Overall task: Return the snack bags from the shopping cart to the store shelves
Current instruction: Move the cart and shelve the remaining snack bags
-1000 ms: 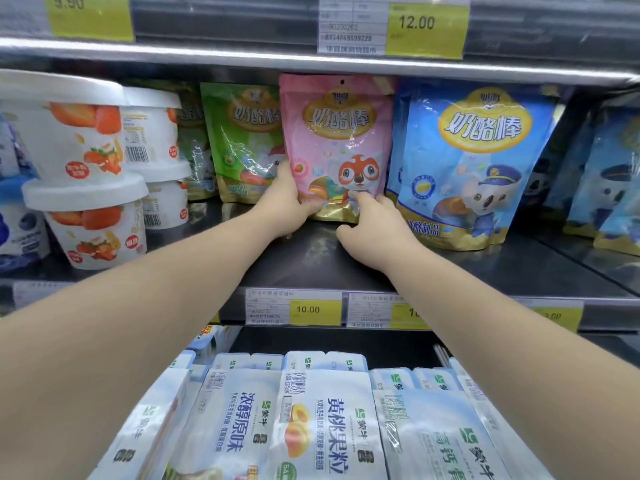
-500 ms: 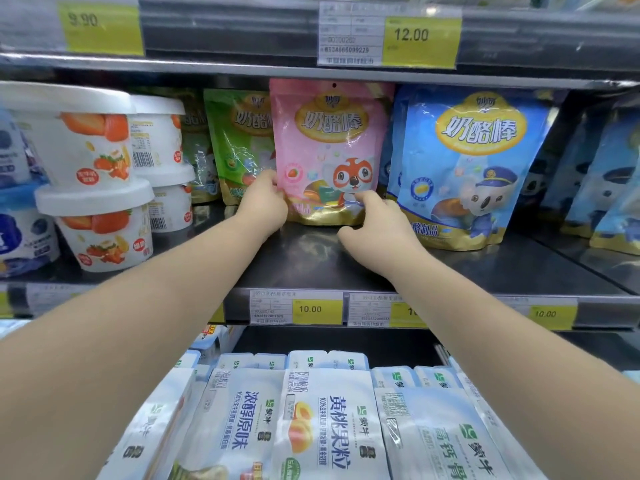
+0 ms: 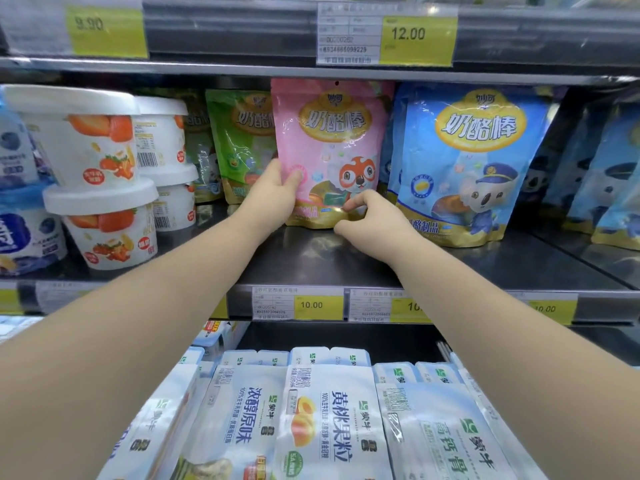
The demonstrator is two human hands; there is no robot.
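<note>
A pink snack bag [image 3: 332,133] with a cartoon fox stands upright on the dark metal shelf [image 3: 346,261], between a green bag [image 3: 242,140] and a blue bag [image 3: 474,161] of the same kind. My left hand [image 3: 273,195] grips the pink bag's lower left edge, thumb on its front. At the bag's gold bottom edge on the right, my right hand [image 3: 374,226] pinches the edge between curled forefinger and thumb. No shopping cart is in view.
White strawberry tubs [image 3: 90,140] are stacked at the left of the same shelf, and more blue bags [image 3: 609,174] stand at the right. The shelf above [image 3: 242,39] hangs low over the bags. Flat white-and-blue packs [image 3: 329,410] fill the shelf below my arms.
The pink bag has moved slightly back and stands straighter. My left hand slid up its left edge. My right hand's fingers have curled from lying against the bag into a pinch.
</note>
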